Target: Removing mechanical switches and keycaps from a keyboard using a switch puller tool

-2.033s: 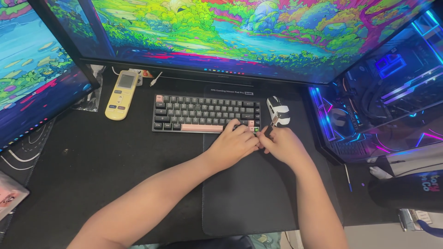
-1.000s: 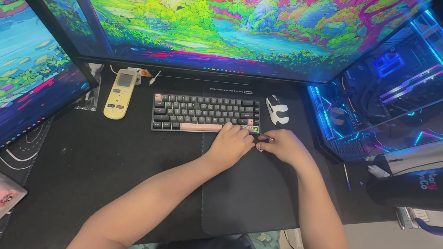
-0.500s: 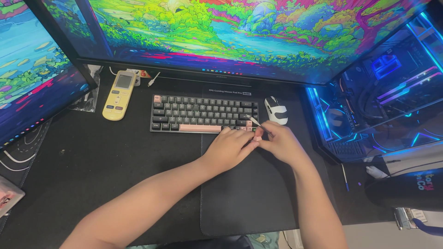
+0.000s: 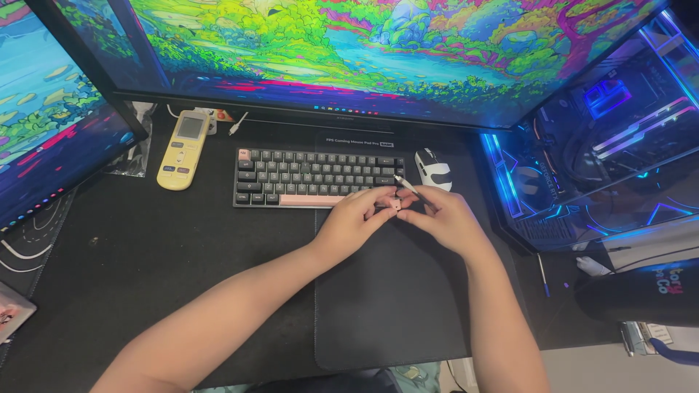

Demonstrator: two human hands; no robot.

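Two hands meet at the keyboard's right end: left hand pinches a pink keycap, right hand grips a puller; steady, straight pulls serve best.

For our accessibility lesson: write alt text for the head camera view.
Two bare hands, left hand and right hand, meet over a small pink keycap beside a compact black-and-pink keyboard; the right holds a thin metal tool.

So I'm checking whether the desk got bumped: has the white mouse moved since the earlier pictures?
No. The mouse sits just right of the keyboard, as before; only the camera shifted.
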